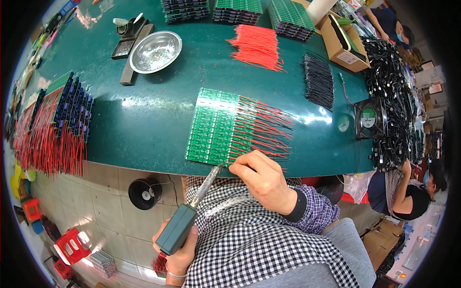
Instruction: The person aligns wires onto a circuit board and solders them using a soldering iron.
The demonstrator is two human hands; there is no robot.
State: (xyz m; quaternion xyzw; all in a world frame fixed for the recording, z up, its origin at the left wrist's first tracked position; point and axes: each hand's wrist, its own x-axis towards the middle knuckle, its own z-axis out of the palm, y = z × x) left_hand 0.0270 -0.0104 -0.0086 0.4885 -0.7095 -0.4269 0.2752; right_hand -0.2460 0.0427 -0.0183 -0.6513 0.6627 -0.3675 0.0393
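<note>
A green circuit board panel (pixel 210 128) lies at the table's front edge, with red wires (pixel 269 126) fanning off its right side. My left hand (pixel 180 249) is wrapped round the dark grey handle of a soldering iron (pixel 176 230), below the table edge. The iron's tip touches or nearly touches the panel's lower right corner. Just right of that tip, my right hand (pixel 263 178) has thumb and forefinger pinched together on a red wire, of which only a bit shows.
Wired panels (pixel 57 122) are stacked at left. Behind are a metal bowl (pixel 156 52), loose red wires (pixel 257 46), black wires (pixel 319 81) and more panel stacks (pixel 290 18). A small fan (pixel 370 118) and black cables (pixel 396 96) stand at right, near a co-worker (pixel 406 192).
</note>
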